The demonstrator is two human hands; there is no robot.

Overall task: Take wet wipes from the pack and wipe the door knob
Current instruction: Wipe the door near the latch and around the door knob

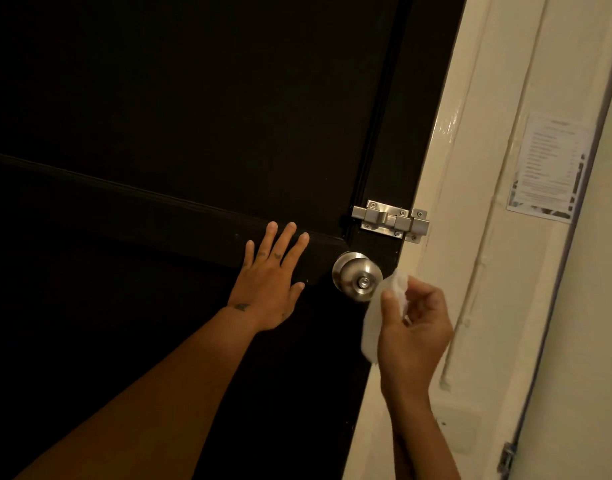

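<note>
A round silver door knob (356,276) sits near the right edge of a dark door (159,133). My left hand (269,278) lies flat on the door just left of the knob, fingers spread and holding nothing. My right hand (413,329) is just right of the knob, below it, with its fingers closed on a white wet wipe (373,320). The wipe's upper edge reaches the knob's right side; I cannot tell whether it touches. The wipes pack is not in view.
A silver slide bolt (391,220) is fixed on the door above the knob, reaching to the cream door frame (446,188). A printed paper notice (548,168) hangs on the wall to the right. A small metal latch (505,459) shows at the lower right.
</note>
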